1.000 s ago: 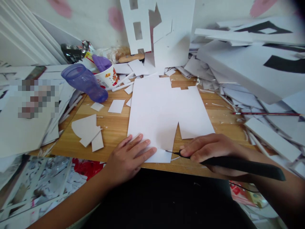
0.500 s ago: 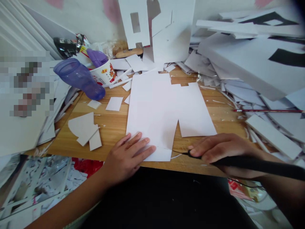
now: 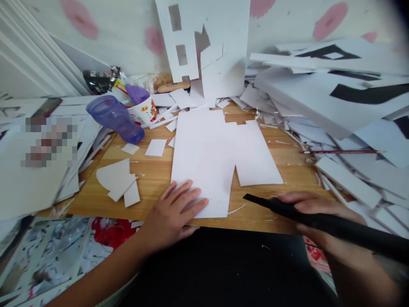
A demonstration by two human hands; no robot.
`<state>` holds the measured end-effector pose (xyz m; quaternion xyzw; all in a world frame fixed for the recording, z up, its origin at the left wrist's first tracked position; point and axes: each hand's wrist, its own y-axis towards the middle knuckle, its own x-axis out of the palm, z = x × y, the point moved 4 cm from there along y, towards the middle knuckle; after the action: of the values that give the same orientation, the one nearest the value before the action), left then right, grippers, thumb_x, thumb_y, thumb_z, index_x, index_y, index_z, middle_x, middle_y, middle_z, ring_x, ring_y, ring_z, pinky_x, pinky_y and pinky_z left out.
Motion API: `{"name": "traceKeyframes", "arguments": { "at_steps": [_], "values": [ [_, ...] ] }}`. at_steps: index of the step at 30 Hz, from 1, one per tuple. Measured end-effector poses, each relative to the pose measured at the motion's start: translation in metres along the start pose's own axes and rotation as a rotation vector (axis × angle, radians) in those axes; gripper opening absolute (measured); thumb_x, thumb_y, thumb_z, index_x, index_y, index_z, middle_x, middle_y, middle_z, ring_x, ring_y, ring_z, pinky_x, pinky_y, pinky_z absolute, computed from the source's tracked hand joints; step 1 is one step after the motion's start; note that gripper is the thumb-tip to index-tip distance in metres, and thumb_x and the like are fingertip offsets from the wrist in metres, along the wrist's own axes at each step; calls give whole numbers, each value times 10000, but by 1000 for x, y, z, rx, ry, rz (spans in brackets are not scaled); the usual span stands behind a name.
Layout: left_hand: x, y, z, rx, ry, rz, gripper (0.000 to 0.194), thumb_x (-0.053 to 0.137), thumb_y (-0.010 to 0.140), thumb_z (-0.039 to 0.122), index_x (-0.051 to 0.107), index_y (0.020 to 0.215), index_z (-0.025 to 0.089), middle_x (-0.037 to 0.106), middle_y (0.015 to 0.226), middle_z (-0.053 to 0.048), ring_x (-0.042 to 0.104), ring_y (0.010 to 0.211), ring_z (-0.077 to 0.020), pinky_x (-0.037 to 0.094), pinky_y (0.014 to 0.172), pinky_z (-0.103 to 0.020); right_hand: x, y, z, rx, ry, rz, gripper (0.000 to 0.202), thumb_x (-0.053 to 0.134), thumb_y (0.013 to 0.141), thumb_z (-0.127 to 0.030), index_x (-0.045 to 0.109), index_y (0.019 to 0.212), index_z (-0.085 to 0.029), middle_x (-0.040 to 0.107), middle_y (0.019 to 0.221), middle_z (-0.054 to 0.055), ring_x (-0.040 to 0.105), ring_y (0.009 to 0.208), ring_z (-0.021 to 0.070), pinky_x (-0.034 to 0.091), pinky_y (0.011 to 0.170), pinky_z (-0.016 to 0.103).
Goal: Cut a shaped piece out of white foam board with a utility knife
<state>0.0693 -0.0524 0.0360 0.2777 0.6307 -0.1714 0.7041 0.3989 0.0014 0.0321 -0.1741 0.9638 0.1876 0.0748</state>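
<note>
A white board (image 3: 204, 153) with a notched upper edge and a V-shaped gap in its lower edge lies flat on the wooden table. My left hand (image 3: 179, 211) rests on its lower left corner, fingers spread and pressing flat. To the right of the board, my right hand (image 3: 319, 211) is closed around a long black-handled knife (image 3: 294, 213). The knife's dark flat tip points left and is held apart from the board. A thin white sliver (image 3: 237, 209) lies by the board's lower right corner. Small white offcuts (image 3: 117, 179) are on the left of the table.
A purple translucent cup (image 3: 116, 119) lies tilted beside a printed paper tub (image 3: 143, 111). Cut white boards (image 3: 223, 64) stand against the wall. On the right are heaped white scraps (image 3: 306, 98) with a thin red stick (image 3: 341, 151). A bin of scraps (image 3: 64, 247) sits below the table.
My right hand has lifted and turned the knife, its tip moving away from the board's lower edge. My left hand stays on the board. The view has tilted up slightly.
</note>
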Motion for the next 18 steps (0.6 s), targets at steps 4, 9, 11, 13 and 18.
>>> {"name": "traceKeyframes", "arguments": {
  "at_steps": [4,9,11,13,18],
  "values": [
    [-2,9,8,-49,-62,-16,569,649,837,509,549,1337,257,590,1342,-111,439,1325,-348,255,1112,-623,18,-7,-1,79,43,240,315,699,792,-178,681,1069,-327,690,1164,23,630,1130,268,551,966,469],
    [-4,27,22,-54,-146,-68,572,680,834,434,532,1354,246,540,1403,-112,416,1329,-357,285,1106,-629,33,-5,-2,84,117,456,248,682,800,-239,682,1027,-339,663,1137,33,591,1141,282,468,1035,541],
    [-5,27,22,-22,-163,-91,543,685,838,391,538,1343,255,534,1414,-100,412,1335,-351,302,1106,-623,36,-7,-3,80,38,466,251,695,790,-260,688,1028,-339,653,1102,48,569,1137,287,436,1056,545],
    [-9,21,15,-22,-167,-70,478,675,845,386,575,1293,250,544,1400,-100,418,1333,-350,320,1102,-623,39,-8,-5,73,-39,483,254,720,770,-263,701,1014,-332,645,1062,56,556,1126,284,434,1055,519],
    [-17,-5,-29,-355,-168,144,406,588,890,413,599,1229,191,487,1417,-173,477,1287,-367,451,995,-603,57,5,-3,171,275,560,236,691,778,-248,676,1005,-308,659,995,28,643,986,235,521,960,455]
  ]
}}
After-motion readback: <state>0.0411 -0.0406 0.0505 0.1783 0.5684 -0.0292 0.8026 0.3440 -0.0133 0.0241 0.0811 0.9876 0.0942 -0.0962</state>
